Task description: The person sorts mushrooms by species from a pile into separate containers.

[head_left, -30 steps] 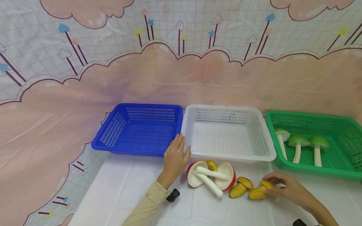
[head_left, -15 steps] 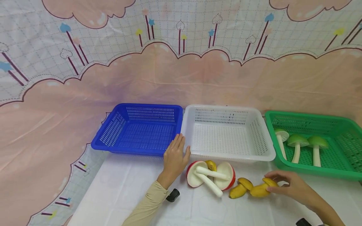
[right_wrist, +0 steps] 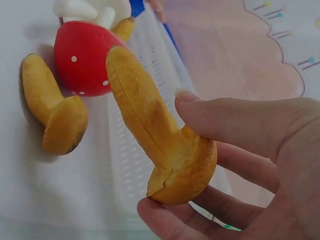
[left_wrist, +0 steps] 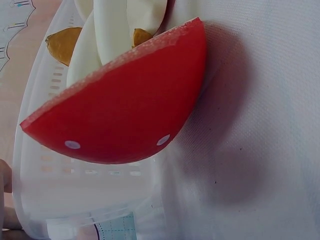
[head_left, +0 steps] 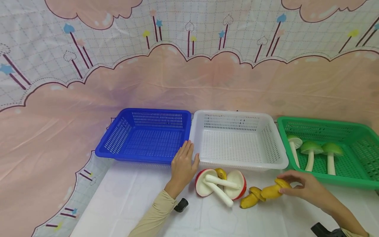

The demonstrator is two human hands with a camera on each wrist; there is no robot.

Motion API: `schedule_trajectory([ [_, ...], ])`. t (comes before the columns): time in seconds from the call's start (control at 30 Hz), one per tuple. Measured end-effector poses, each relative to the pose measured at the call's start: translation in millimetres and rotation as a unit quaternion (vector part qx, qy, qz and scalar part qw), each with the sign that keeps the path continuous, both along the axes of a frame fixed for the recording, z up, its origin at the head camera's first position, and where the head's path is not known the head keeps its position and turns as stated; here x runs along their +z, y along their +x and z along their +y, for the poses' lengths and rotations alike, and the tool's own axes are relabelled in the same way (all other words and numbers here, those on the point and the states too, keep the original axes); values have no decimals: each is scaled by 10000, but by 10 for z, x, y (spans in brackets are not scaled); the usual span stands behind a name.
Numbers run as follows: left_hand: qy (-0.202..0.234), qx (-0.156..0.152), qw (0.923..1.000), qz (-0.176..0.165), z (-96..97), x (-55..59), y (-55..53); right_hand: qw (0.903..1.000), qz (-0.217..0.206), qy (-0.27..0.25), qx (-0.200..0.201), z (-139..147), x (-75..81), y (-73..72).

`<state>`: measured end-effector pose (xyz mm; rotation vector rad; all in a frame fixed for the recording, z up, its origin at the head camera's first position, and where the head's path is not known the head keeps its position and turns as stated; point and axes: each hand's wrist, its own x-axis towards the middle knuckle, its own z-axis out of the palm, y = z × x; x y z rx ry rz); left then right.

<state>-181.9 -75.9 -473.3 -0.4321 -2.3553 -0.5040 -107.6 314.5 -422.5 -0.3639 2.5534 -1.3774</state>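
My right hand [head_left: 306, 187] pinches a yellow mushroom [right_wrist: 150, 120] by its cap between thumb and fingers, its stem pointing left. In the head view it overlaps a second yellow mushroom [head_left: 250, 199], which lies on the cloth in the right wrist view. My left hand [head_left: 183, 166] has straight fingers and rests at the near rims of the blue basket [head_left: 142, 158] and the white basket [head_left: 237, 163]. Two red-capped mushrooms [left_wrist: 125, 105] with white stems lie crossed to its right. Another yellow mushroom [head_left: 220, 173] is partly hidden behind them.
A green basket [head_left: 340, 180] at the right holds three green-capped mushrooms [head_left: 331, 154]. The three baskets stand in a row along the back of the white-covered table [head_left: 213, 220]. Behind them hangs a patterned pink and white cloth [head_left: 207, 79].
My right hand has raised the yellow mushroom off the cloth and shifted it slightly toward the baskets. My left hand has stayed in place.
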Motion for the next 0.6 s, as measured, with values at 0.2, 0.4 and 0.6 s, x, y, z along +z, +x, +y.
schedule_trajectory([
  [0.2,42,-25,10000,-73,-2,-7,7,9992,358,127,88,-33,63,-43],
  [0.4,56,-46,10000,-9,0,-17,4,9955,876,344,79,-64,124,-99],
  [0.6,60,-29,10000,71,3,-23,-3,9946,968,376,25,-107,214,-162],
])
